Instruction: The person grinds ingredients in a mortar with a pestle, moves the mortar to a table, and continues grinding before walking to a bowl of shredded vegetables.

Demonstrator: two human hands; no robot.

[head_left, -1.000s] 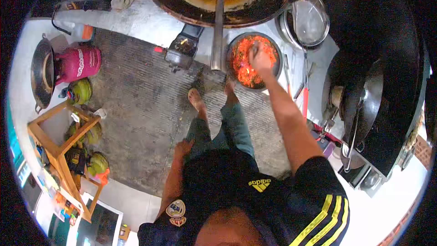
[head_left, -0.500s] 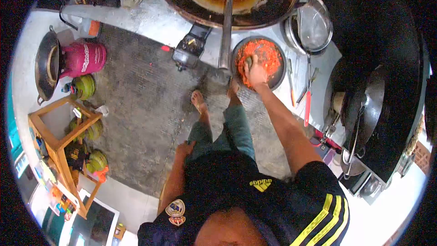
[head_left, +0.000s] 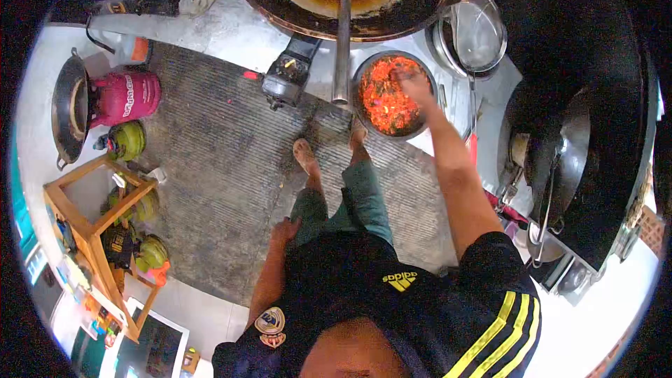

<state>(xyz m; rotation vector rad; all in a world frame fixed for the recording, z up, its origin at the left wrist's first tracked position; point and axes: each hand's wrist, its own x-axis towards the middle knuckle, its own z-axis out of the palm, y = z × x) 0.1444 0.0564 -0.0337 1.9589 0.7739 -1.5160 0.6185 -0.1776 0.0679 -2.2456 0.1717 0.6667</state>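
My right hand (head_left: 418,91) is over a round dark stone mortar (head_left: 428,126), its fingers closed around a short pestle. Motion blurs the fingers, and the pestle is mostly hidden beneath them. Coarse red chili paste (head_left: 385,101) with darker bits covers the mortar's bowl. Down by my left thigh is my left hand (head_left: 283,229), holding nothing that I can see, fingers loosely extended against the green shorts (head_left: 308,210).
Beyond the mortar, a large wok (head_left: 280,14) holds brown oil, with a long-handled ladle (head_left: 341,56) across its rim. A burner's black control box (head_left: 285,82) juts out beside it. Strainers (head_left: 479,35) stand at right. A pink gas cylinder (head_left: 129,96) and wooden frame (head_left: 91,220) are left.
My right hand has moved from the mortar's middle to its upper right side, uncovering more paste at the left and front. My left hand stays by the thigh.
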